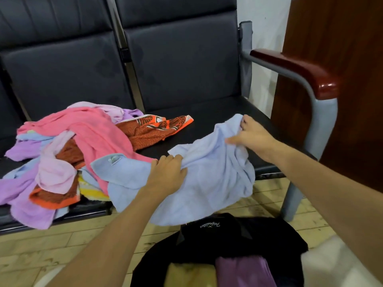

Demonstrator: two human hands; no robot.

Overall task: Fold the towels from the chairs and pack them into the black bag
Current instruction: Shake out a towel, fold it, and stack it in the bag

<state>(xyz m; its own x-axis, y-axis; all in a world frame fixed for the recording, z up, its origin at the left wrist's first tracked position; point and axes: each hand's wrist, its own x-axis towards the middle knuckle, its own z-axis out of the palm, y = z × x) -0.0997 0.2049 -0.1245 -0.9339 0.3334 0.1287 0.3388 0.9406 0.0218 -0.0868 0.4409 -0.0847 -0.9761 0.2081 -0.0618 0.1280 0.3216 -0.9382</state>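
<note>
Dark padded chairs (182, 65) stand in a row on a pale tiled floor (62, 245), with a red-brown armrest (290, 69) at the right end.

The left hand (165, 172) is closed over the blue towel (217, 183) near the seat's front edge, its fingers curled into a bunched fold of cloth. The right hand (252, 135) reaches further back on the same seat and grips the towel's far corner with bent fingers. Its thumb is smeared by motion, so just how it pinches is hard to tell.

The towel lies crumpled and unfolded across the right seat. Its near part spills over the front edge and hangs toward the bag (238, 241) on the floor below. A small label shows on its left corner.

On the left seat a loose pile (62, 158) of towels is heaped up — pink (93, 129), lilac and orange-brown patterned ones tangled together, some drooping over the front edge.

The bag is open and cut off by the bottom of the frame. A folded purple towel (244, 270) sits inside beside something yellowish — too blurred to name. White script on the bag's flap is unreadable.
</note>
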